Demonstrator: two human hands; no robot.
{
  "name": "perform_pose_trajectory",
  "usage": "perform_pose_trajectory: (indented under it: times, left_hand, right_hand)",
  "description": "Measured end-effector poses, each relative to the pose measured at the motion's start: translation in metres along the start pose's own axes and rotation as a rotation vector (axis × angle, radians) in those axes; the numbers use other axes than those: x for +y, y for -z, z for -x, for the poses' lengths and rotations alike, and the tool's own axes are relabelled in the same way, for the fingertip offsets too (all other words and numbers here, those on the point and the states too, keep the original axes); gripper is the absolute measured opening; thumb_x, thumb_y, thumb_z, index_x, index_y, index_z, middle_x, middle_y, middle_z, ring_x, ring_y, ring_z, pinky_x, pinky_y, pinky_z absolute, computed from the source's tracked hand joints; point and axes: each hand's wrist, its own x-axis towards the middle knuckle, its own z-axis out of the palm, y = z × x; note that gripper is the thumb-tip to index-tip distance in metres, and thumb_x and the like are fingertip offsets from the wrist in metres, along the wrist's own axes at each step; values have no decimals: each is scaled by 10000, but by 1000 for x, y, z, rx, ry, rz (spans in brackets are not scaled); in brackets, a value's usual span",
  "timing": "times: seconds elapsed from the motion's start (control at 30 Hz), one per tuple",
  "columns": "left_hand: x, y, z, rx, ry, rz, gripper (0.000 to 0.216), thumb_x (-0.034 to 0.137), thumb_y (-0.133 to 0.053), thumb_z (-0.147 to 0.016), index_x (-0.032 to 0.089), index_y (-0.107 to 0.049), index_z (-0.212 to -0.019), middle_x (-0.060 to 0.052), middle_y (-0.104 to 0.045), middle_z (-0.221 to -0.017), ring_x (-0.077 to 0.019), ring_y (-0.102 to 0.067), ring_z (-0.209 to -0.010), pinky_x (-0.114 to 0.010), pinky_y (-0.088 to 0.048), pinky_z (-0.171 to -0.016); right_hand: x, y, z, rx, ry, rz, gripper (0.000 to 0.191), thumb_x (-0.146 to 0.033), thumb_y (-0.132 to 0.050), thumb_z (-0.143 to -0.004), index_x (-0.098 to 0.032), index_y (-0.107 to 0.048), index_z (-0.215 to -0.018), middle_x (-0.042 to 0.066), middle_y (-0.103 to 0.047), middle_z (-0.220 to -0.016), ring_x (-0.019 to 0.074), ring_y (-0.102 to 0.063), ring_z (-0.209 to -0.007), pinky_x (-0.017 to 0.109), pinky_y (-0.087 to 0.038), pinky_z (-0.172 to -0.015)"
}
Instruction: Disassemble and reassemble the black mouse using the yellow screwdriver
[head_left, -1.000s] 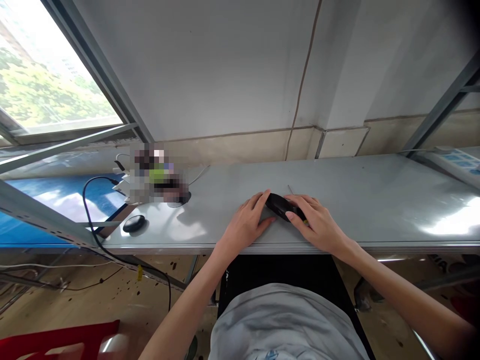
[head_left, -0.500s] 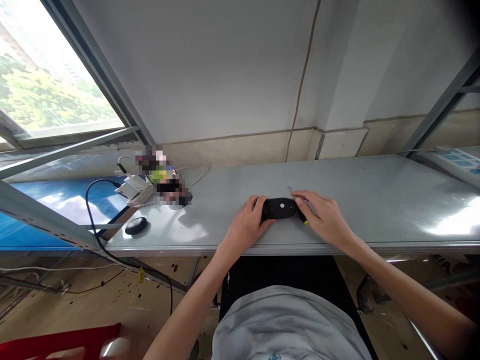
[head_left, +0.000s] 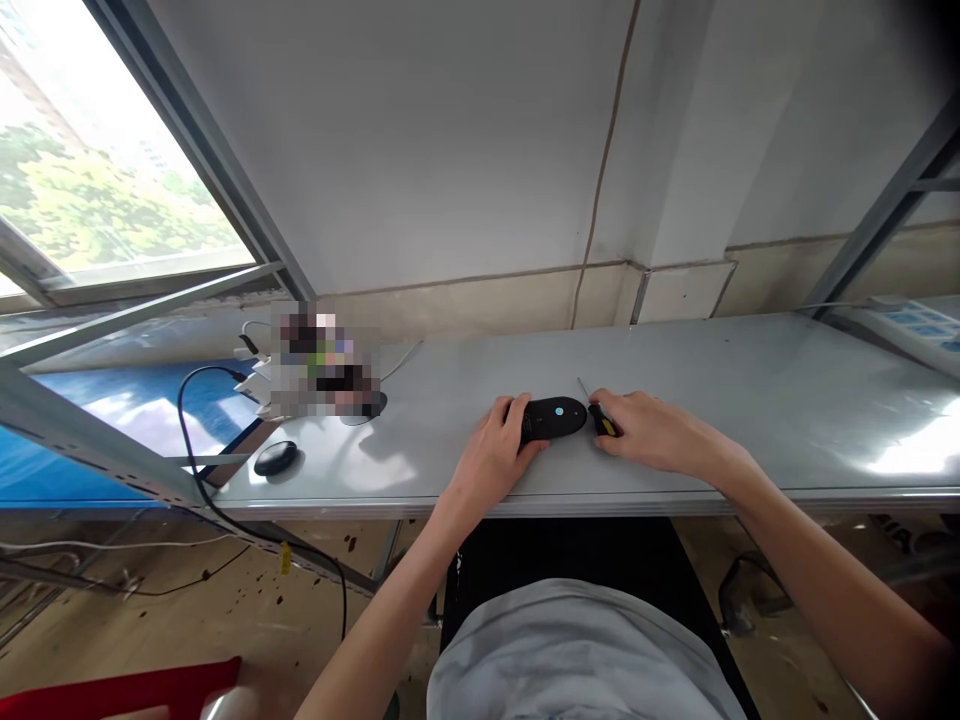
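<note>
My left hand (head_left: 495,445) is closed around the left end of a black computer mouse (head_left: 553,418), which lies on the grey table with a small round pale-blue mark facing up. My fingers hide that end. Just right of the mouse, my right hand (head_left: 637,428) grips a small screwdriver (head_left: 604,422) by its black and yellow handle. Its thin metal shaft points away, up and to the left, past the mouse's right end without touching it.
A rounded black object (head_left: 276,458) rests on the table's left part. Behind it are a blurred-out item (head_left: 330,365), white adapters and a black cable (head_left: 184,420). A metal post (head_left: 112,440) stands at the left. A pale blue-white object (head_left: 915,325) is at the far right.
My right hand has shifted slightly and wrapped its fingers further round the screwdriver's handle. The mouse has tilted a little under my left hand.
</note>
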Motion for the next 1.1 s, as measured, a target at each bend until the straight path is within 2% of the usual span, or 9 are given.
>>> perform_pose_trajectory:
  times: [0.1,0.27,0.47,0.63,0.83,0.97,1.1]
  left_hand:
    - [0,0,-1,9,6,30,573,341,-622,-993,240,-326,-1473,-137,-541,-1385,-321,-638,-1170,-435,-547,-930]
    - [-3,1,-2,24,108,124,613,321,-727,-916,242,-383,-1417,-116,-568,-1385,-315,-634,-1166,-431,-542,-915]
    - [-5,8,-3,60,155,298,515,279,-838,-793,246,-548,-1217,-46,-639,-1245,-239,-637,-1104,-372,-522,-964]
    - [-9,9,-3,87,161,319,511,250,-835,-786,244,-564,-1218,-46,-633,-1256,-227,-627,-1129,-358,-507,-986]
    - [-11,8,-2,70,215,327,513,281,-837,-789,253,-574,-1229,-30,-662,-1210,-228,-636,-1090,-358,-512,-958]
    - [-11,9,-1,42,255,340,521,305,-837,-788,265,-571,-1234,-10,-674,-1159,-217,-643,-1040,-342,-521,-903]
    - [-12,9,-1,41,251,348,521,308,-836,-785,259,-571,-1231,-13,-670,-1181,-222,-635,-1055,-347,-515,-917]
  right_hand:
    - [0,8,-1,61,-39,16,352,-305,-577,-900,-224,-612,-1241,64,-677,-775,249,-623,-568,333,-393,-500]
    - [3,23,-2,268,-4,-13,300,-231,-514,-930,-253,-668,-1186,87,-685,-954,239,-658,-722,361,-475,-625]
    - [-8,33,1,463,71,-289,220,-299,-595,-943,-238,-694,-1130,73,-667,-1015,222,-685,-818,381,-583,-701]
    - [-22,43,12,564,128,-458,236,-391,-632,-965,-254,-715,-1138,74,-666,-1075,222,-691,-830,399,-632,-722]
    - [-34,56,29,595,184,-429,177,-329,-606,-1004,-295,-682,-1161,34,-685,-1092,215,-695,-902,364,-613,-741]
    - [-41,55,33,584,189,-473,177,-327,-589,-1011,-297,-662,-1169,31,-696,-1088,214,-703,-872,358,-612,-727]
    - [-44,51,31,554,188,-467,177,-326,-571,-1016,-287,-660,-1165,40,-698,-1101,213,-699,-858,359,-615,-717]
